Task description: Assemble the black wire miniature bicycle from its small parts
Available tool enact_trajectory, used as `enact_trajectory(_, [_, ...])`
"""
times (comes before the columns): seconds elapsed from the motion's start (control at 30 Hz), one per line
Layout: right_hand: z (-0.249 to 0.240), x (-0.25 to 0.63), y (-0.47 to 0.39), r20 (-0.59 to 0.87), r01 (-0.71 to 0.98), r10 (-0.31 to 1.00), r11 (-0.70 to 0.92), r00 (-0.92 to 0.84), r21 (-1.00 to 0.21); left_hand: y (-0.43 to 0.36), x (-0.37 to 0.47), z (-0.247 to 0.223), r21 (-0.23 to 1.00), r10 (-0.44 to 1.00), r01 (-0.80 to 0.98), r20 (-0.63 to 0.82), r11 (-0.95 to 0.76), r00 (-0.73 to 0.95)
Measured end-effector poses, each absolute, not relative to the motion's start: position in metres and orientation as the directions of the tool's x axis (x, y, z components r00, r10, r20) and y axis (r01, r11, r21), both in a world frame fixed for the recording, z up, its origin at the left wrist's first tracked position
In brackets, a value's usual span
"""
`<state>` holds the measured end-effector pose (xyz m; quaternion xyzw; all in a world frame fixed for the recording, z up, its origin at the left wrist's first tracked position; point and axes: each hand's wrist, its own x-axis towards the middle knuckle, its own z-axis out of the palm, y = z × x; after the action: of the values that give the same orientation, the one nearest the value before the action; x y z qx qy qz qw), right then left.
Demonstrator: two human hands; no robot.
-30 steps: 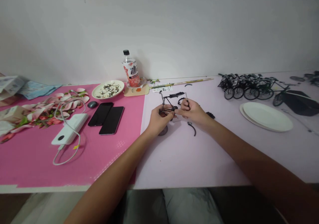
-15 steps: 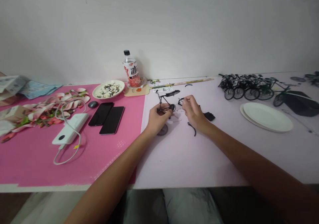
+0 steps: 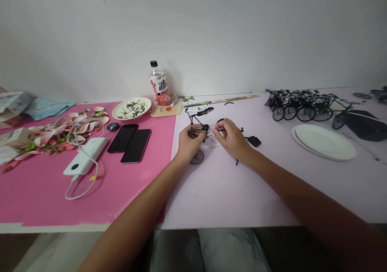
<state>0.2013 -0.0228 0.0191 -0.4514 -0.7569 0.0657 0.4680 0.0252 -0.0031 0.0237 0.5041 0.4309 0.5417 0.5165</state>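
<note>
My left hand [image 3: 190, 143] is closed around a dark miniature bicycle frame [image 3: 196, 121], thumb near its round black chainring [image 3: 206, 128]. A small spoked wheel [image 3: 197, 157] lies just below that hand. In my right hand [image 3: 231, 137] is a slim small screwdriver [image 3: 211, 131], pinched between thumb and fingers; its thin shaft touches the frame near the chainring, and the dark handle end shows past the knuckles. Behind the right fingers is a dark curved part [image 3: 220, 120], mostly hidden. A black piece [image 3: 254, 141] and a curved strip [image 3: 236, 162] lie beside the right wrist.
Several finished miniature bicycles [image 3: 305, 107] stand at the back right, near white oval plates [image 3: 326, 142]. To the left are two phones [image 3: 136, 146], a power bank [image 3: 85, 156] with cable, artificial petals [image 3: 57, 137], a filled plate [image 3: 116, 115] and a drink bottle [image 3: 160, 86].
My right hand has moved left and turned, bringing the screwdriver against the bicycle frame. The frame in my left hand has shifted slightly left.
</note>
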Motion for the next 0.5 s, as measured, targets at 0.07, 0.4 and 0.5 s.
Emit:
enact_trajectory(0.07, [0.0186, 0.2016, -0.0227, 0.649, 0.623, 0.744, 0.586, -0.160, -0.518, -0.0027, 0.0249, 0.0231, 0.988, 0.993, -0.114, 0.109, -0.103, 0.043])
enact_trajectory(0.4, [0.0193, 0.2008, -0.0233, 0.666, 0.638, 0.723, 0.604, -0.185, -0.478, -0.0026, 0.0233, 0.0225, 0.989, 0.989, -0.072, 0.135, -0.130, 0.061])
enact_trajectory(0.5, [0.0195, 0.2015, -0.0236, 0.672, 0.633, 0.711, 0.621, -0.207, -0.462, -0.0019, 0.0230, 0.0209, 0.989, 0.987, -0.044, 0.146, -0.143, 0.061])
